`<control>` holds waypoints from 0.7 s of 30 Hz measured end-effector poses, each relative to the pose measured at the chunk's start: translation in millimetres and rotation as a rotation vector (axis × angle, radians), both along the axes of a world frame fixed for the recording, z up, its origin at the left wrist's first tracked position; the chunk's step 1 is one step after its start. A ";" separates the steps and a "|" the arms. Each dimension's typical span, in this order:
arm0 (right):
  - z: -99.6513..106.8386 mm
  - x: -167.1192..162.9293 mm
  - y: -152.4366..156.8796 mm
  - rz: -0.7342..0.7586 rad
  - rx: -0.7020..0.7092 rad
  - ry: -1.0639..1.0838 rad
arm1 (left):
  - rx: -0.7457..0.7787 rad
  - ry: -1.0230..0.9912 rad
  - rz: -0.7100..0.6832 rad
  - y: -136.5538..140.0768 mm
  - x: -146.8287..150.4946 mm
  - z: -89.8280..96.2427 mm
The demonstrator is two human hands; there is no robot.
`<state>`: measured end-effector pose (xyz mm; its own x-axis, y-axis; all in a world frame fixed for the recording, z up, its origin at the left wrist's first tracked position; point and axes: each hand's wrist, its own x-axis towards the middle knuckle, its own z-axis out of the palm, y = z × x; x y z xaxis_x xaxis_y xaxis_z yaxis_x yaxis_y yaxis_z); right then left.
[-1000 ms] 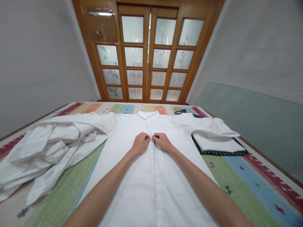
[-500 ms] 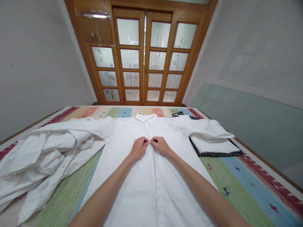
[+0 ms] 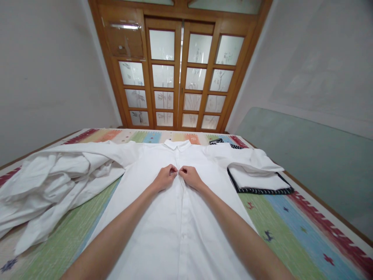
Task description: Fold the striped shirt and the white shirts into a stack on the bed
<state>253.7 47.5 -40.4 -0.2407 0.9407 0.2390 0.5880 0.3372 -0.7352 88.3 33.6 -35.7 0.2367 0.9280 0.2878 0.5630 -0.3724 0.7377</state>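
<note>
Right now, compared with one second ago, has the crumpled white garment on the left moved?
No. The crumpled white garment has not visibly moved: its pointed tip still lies just beside the dark star motif on the patterned cloth.

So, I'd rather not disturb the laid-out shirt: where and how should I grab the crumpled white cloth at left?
Probably pinch the crumpled white cloth by its loose pointed end, coming from the near side: that end sticks out over the patterned cover, apart from the laid-out shirt, whereas the far side appears to meet the shirt's sleeve.
</note>
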 end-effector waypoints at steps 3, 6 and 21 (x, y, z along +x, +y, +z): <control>2.2 0.8 0.2 0.007 -0.016 0.019 | -0.005 -0.011 0.002 -0.7 -0.3 1.1; 3.6 3.6 1.2 0.046 -0.049 0.039 | -0.007 -0.021 0.018 -0.6 -0.7 1.1; -4.3 11.4 4.4 0.174 -0.005 0.139 | 0.001 0.017 0.041 -1.8 -3.5 3.1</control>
